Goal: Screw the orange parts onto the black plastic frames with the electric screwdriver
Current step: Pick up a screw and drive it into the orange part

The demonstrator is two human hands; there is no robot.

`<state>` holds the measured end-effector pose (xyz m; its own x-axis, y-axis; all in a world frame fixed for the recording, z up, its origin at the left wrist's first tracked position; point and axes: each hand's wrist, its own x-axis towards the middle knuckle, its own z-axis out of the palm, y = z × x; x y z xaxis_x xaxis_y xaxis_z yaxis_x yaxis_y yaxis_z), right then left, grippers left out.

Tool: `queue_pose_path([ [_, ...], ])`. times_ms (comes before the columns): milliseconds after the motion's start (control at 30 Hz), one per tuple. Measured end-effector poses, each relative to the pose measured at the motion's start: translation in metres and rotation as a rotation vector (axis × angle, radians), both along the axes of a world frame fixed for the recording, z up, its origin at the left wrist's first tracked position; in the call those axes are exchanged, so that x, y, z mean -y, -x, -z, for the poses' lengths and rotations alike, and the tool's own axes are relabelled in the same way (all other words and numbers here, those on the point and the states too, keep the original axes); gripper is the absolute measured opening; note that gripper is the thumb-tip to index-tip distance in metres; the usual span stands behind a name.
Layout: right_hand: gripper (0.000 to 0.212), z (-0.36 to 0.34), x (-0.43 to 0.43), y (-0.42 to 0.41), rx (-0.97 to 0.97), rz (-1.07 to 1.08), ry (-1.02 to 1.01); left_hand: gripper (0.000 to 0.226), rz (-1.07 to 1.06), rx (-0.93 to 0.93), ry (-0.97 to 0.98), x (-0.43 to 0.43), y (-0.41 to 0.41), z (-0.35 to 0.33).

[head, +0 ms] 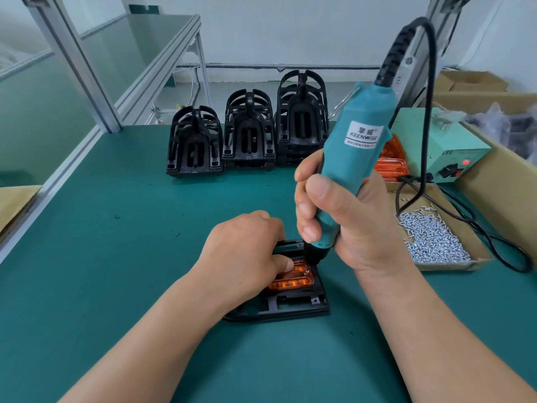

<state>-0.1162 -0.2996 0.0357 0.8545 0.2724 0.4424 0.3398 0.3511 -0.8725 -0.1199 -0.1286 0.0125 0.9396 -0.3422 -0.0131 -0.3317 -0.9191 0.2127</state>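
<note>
Near centre of the green mat, the black plastic frame lies flat with the orange part seated in it. The left hand thumb presses the orange part, its other fingers curled and their tips hidden. The right hand fingers wrap the teal electric screwdriver, whose tip is at the frame's far right.

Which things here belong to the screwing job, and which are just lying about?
Job: teal electric screwdriver, flat black plastic frame, translucent orange part, silver screws in cardboard tray, three stacks of black frames, green power box.
Lying about: brown cardboard boxes, cardboard sheet at left.
</note>
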Motion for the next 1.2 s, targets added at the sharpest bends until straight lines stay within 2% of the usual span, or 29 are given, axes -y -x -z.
queue_pose_path([
  [67, 0.006, -0.001, 0.0, 0.001, 0.033, 0.011, 0.01, 0.037, -0.003, -0.002, -0.002, 0.001, 0.002, -0.003],
  [200, 0.033, -0.006, 0.002, -0.002, 0.014, 0.011, -0.128, 0.036, -0.002, -0.015, -0.002, 0.001, 0.002, -0.004],
  [333, 0.037, -0.001, 0.007, -0.006, -0.045, 0.108, -0.295, 0.048, 0.021, -0.121, 0.127, -0.008, -0.001, -0.004],
  [400, 0.036, 0.003, 0.012, -0.008, -0.089, 0.142, -0.367, 0.048, 0.007, -0.161, 0.32, -0.015, -0.005, -0.006],
  [500, 0.026, 0.006, 0.02, -0.012, -0.144, 0.174, -0.484, 0.038, -0.13, -0.215, 0.724, -0.026, -0.014, -0.009],
  [567, 0.02, 0.008, 0.023, -0.014, -0.18, 0.19, -0.556, 0.044, -0.224, -0.373, 1.07, -0.031, -0.017, -0.013],
  [633, 0.021, 0.009, 0.025, -0.017, -0.215, 0.208, -0.596, 0.044, -0.225, -0.569, 1.362, -0.031, -0.018, -0.017],
  [700, 0.02, 0.01, 0.025, -0.018, -0.235, 0.219, -0.611, 0.04, -0.183, -0.693, 1.469, -0.029, -0.017, -0.02],
  [767, 0.018, 0.009, 0.023, -0.018, -0.239, 0.215, -0.62, 0.036, -0.156, -0.752, 1.504, -0.026, -0.015, -0.019],
  [867, 0.017, 0.009, 0.023, -0.018, -0.237, 0.205, -0.629, 0.025, -0.144, -0.737, 1.484, -0.022, -0.011, -0.015],
  [1000, 0.017, 0.008, 0.023, -0.017, -0.238, 0.206, -0.636, 0.012, -0.147, -0.668, 1.313, -0.019, -0.009, -0.016],
  [1200, 0.016, 0.01, 0.023, -0.018, -0.235, 0.213, -0.636, 0.017, -0.118, -0.53, 1.127, -0.011, -0.004, -0.013],
])
